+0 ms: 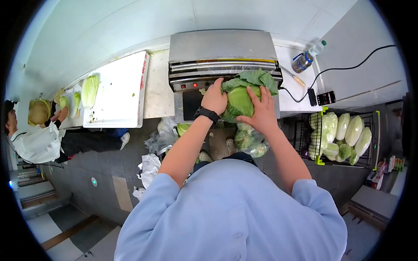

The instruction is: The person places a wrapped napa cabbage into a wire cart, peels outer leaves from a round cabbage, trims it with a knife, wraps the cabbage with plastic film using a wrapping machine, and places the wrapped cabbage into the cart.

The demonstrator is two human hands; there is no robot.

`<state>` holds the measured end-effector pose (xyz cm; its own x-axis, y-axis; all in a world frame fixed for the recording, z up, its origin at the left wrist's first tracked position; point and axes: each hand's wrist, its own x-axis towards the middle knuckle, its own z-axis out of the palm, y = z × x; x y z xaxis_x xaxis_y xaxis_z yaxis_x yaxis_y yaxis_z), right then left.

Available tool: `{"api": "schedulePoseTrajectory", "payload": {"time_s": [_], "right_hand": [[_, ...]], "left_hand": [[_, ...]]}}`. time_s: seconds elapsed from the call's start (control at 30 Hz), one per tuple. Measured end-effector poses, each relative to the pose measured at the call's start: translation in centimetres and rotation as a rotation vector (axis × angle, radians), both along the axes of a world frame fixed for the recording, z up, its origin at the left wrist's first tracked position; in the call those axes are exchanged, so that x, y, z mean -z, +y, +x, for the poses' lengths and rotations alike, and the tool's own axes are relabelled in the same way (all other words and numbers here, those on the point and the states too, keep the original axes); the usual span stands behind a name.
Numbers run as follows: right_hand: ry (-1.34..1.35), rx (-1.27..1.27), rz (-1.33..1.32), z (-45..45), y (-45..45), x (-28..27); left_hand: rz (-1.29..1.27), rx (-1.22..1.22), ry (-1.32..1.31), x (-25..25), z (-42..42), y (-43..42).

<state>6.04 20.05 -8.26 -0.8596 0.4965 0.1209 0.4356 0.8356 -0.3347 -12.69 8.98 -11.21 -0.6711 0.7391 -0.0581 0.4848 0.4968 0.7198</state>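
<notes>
A round green cabbage [238,104] with loose outer leaves [257,78] sits at the front of a metal wrapping machine [222,45], whose red light glows. My left hand [214,99] presses against the cabbage's left side, its fingers partly hidden behind the leaves. Across the right side of the cabbage lies my right hand [262,108], fingers spread and touching it. Clear film shows along the machine's roller, just behind the leaves. A dark plate [191,104] lies left of the cabbage.
At left are a white cutting board [117,91] with a napa cabbage [90,91], and a co-worker [39,141] handling vegetables. A knife [298,81], steel bottle [302,63] and phone [326,98] lie right. Wrapped cabbages [355,130] fill a basket. Bagged greens [251,141] stand below.
</notes>
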Motion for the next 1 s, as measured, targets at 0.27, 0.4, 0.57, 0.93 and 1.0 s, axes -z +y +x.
{"api": "schedulePoseTrajectory", "payload": {"time_s": [0.27,0.4,0.57,0.93,1.0], "right_hand": [[0.158,0.037,-0.579,4.2,5.9,4.4],[0.114,0.176,-0.375,1.9,3.3,3.8],[0.09,0.241,-0.217,0.8,0.7,2.0],[0.196,0.279,-0.137,0.5,-0.7,3.9],[0.177,0.278,-0.163,0.1,-2.7,1.2]], "left_hand": [[0.349,-0.127,-0.282,-1.4,3.0,-1.3],[0.515,-0.452,-0.398,-0.7,6.6,-1.1],[0.511,-0.286,-0.98,1.0,7.7,-1.9],[0.517,-0.281,-0.775,4.1,6.4,-2.2],[0.506,-0.31,-0.655,5.6,5.4,-2.2]]}}
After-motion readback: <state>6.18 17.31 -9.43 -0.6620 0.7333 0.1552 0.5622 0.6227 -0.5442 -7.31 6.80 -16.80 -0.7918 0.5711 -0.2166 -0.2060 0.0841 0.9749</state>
